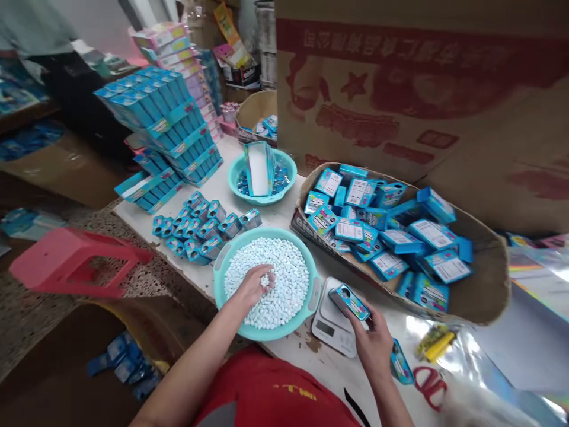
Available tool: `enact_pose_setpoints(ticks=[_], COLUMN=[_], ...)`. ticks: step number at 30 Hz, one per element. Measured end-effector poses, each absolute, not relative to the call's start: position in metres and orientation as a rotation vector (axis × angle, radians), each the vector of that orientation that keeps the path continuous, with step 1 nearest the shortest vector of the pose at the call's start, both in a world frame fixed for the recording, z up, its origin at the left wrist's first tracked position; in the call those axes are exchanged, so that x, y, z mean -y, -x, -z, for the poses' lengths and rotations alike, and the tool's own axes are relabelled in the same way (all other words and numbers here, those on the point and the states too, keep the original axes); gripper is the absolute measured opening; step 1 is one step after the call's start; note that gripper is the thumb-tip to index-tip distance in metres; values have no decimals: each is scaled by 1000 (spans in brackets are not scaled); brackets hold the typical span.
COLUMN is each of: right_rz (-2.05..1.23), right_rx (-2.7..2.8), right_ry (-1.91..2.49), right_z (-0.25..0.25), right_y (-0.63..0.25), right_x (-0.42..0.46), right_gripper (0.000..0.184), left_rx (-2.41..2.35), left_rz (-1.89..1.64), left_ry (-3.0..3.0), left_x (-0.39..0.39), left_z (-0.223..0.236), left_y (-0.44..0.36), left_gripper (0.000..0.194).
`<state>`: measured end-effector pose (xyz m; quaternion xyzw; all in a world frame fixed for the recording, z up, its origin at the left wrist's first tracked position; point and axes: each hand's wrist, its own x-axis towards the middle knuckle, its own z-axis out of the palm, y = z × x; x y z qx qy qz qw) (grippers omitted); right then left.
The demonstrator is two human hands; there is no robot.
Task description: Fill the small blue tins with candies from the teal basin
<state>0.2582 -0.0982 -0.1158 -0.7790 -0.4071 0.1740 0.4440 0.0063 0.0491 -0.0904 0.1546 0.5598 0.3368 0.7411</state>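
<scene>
My left hand (255,284) is in a teal basin (219,279) full of small white pellets (284,290), its fingers pinched round a few of them. My right hand (373,341) holds a small blue case (349,300) that rests on a white digital scale (329,329). Another blue case (401,363) lies just right of that hand. Several open blue cases (195,228) sit in rows left of the basin.
A cardboard tray (489,284) of blue boxes lies to the right, with a big carton (400,83) behind. A smaller teal bowl (235,178), stacked blue boxes (164,118), red scissors (429,385), a yellow lighter (435,341) and a pink stool (75,261) surround the table.
</scene>
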Motion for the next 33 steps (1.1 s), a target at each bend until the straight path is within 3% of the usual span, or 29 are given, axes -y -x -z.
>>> enact_pose_setpoints(ticks=[8, 15, 22, 33], right_rz=[-446, -317, -351, -376], right_rx=[869, 694, 610, 462], right_ry=[1912, 1935, 1927, 1906], right_z=[113, 90, 97, 97], right_y=[-262, -278, -285, -286], right_x=[117, 134, 144, 156], right_gripper=[58, 42, 38, 40], left_rx=[-1114, -1176, -1179, -952], left_rz=[-695, -598, -564, -218], left_ry=[-199, -271, -330, -790], left_x=[-56, -60, -60, -51], left_z=[73, 65, 70, 48], left_y=[-14, -27, -34, -100], left_gripper=[10, 14, 10, 31])
